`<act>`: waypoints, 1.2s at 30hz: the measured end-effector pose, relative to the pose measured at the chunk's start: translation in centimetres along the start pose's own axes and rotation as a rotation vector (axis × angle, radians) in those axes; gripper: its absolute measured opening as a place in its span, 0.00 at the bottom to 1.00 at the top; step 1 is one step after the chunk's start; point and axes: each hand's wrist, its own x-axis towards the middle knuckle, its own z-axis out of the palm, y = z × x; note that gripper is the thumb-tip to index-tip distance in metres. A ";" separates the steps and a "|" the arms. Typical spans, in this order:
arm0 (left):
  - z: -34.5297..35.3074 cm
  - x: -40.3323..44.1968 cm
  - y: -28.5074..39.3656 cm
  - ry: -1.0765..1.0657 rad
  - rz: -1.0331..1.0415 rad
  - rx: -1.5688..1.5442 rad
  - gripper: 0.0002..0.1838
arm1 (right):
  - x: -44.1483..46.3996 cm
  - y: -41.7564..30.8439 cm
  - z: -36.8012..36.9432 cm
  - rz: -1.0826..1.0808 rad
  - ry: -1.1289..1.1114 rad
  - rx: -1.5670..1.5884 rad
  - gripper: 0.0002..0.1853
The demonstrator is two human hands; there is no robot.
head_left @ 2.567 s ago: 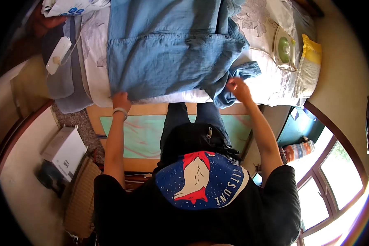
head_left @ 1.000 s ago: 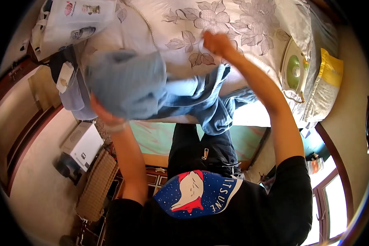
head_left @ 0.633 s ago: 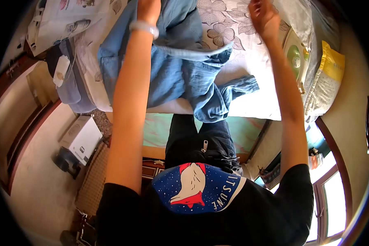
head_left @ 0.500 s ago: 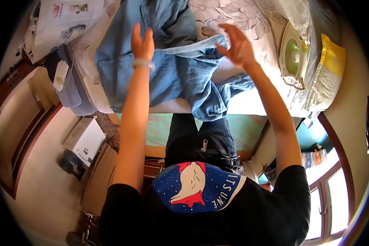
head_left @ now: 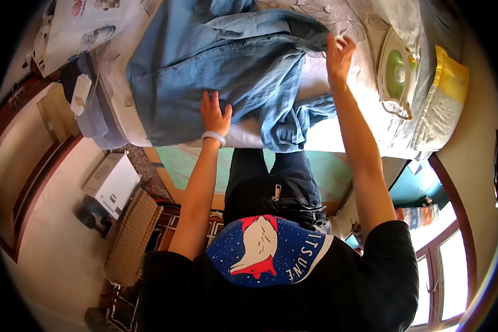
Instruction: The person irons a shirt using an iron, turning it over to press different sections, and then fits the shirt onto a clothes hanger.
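Observation:
A blue button-front shirt [head_left: 177,99] lies spread and partly rumpled on the flower-patterned cloth, with one sleeve bunched near the front edge. My left hand [head_left: 216,115], with a pale band at the wrist, rests on the lower front of the shirt, fingers apart. At the collar end on the right, my right hand [head_left: 339,55] has its thumb and fingers closed at the shirt's edge. Right of that hand stands a white and green iron [head_left: 395,72] with its cord beside it.
Beyond the iron is a yellow and white packet [head_left: 441,99]. A printed white bag [head_left: 83,33] lies at the back left, above a white power strip [head_left: 81,94]. A white box [head_left: 112,185] and a wicker basket [head_left: 130,238] are at the lower left.
The shirt front, earlier folded and bunched, now lies flatter. My left hand has come down toward me onto the cloth, and my right hand has moved to the collar end and closed there.

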 end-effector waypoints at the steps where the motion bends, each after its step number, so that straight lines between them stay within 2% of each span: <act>1: -0.1 -0.3 0.0 -0.004 -0.015 -0.017 0.31 | -1.8 1.1 -0.4 -0.019 -0.002 0.065 0.32; 3: -0.3 -0.8 -0.4 0.000 -0.053 -0.054 0.30 | -6.8 2.0 -1.8 0.014 -0.089 -0.011 0.32; 5: -0.3 -1.4 -1.8 0.020 -0.102 -0.098 0.30 | -11.9 3.5 -3.1 0.004 -0.334 -0.075 0.31; 7: -0.8 -2.2 -3.9 0.051 -0.219 -0.095 0.30 | -16.2 3.6 -3.6 -0.217 -0.493 -0.210 0.32; 9: -1.5 -2.7 -6.5 0.104 -0.310 -0.090 0.29 | -17.8 3.7 -3.9 -0.580 -0.540 -0.488 0.34; 10: -1.9 -2.9 -7.7 0.141 -0.346 -0.087 0.29 | -18.0 4.8 -3.8 -0.448 -0.687 -0.563 0.32; 13: -3.8 -2.0 -11.8 0.226 -0.408 -0.011 0.28 | -18.9 7.4 -6.2 -0.471 -0.670 -0.642 0.27; 15: -5.5 -1.5 -14.8 0.270 -0.447 0.069 0.27 | -19.9 8.7 -9.2 -0.467 -0.569 -0.587 0.24; 16: -6.6 -0.8 -15.6 0.280 -0.480 0.092 0.26 | -21.1 8.8 -10.7 -0.346 -0.566 -0.652 0.24; 17: -7.0 0.1 -17.6 0.319 -0.426 0.123 0.26 | -22.0 8.7 -11.8 -0.225 -0.559 -0.717 0.24; 19: -7.3 1.9 -21.6 0.389 -0.332 0.177 0.26 | -23.0 8.4 -12.8 -0.194 -0.541 -0.753 0.22; 20: -7.2 2.9 -23.1 0.412 -0.274 0.196 0.26 | -23.1 8.4 -12.5 -0.351 -0.432 -0.702 0.20; 21: -7.8 4.4 -23.6 0.437 -0.214 0.214 0.25 | -22.4 8.7 -11.9 -0.413 -0.358 -0.666 0.18; 23: -9.2 7.6 -24.6 0.453 -0.122 0.237 0.25 | -19.6 9.6 -9.8 -0.330 -0.225 -0.704 0.21; 25: -9.6 11.1 -25.1 0.441 -0.058 0.231 0.24 | -15.8 5.8 -6.2 -0.176 -0.086 -0.382 0.30; 26: -10.0 12.6 -24.7 0.443 -0.067 0.236 0.23 | -13.2 4.4 -4.5 -0.107 -0.094 -0.213 0.37; 27: -10.3 13.8 -24.4 0.448 -0.077 0.242 0.23 | -10.9 3.8 -2.7 -0.134 -0.054 -0.113 0.39; 28: -10.3 14.8 -24.1 0.506 -0.096 0.287 0.22 | -8.9 2.3 -1.9 -0.324 -0.065 -0.334 0.38; 29: -10.8 15.4 -23.6 0.457 -0.157 0.271 0.21 | -7.0 1.2 -1.2 -0.511 -0.081 -0.554 0.36; 31: -11.9 16.0 -23.3 0.361 -0.286 0.246 0.20 | -2.0 2.4 -1.0 -0.357 -0.470 -0.890 0.30; 32: -12.3 16.7 -24.8 0.286 -0.155 0.306 0.16 | -0.7 1.5 -1.0 -0.371 -0.593 -0.944 0.23; 33: -12.7 16.9 -25.9 0.302 -0.169 0.144 0.17 | 0.4 -0.3 -1.5 -0.415 -0.762 -0.905 0.24; 35: -13.5 16.9 -28.0 0.328 -0.194 -0.177 0.18 | 1.9 -2.9 -2.0 -0.296 -0.806 -0.924 0.23; 36: -14.2 16.7 -28.8 0.384 -0.280 -0.170 0.20 | 2.3 -4.5 -2.0 -0.232 -0.777 -0.964 0.24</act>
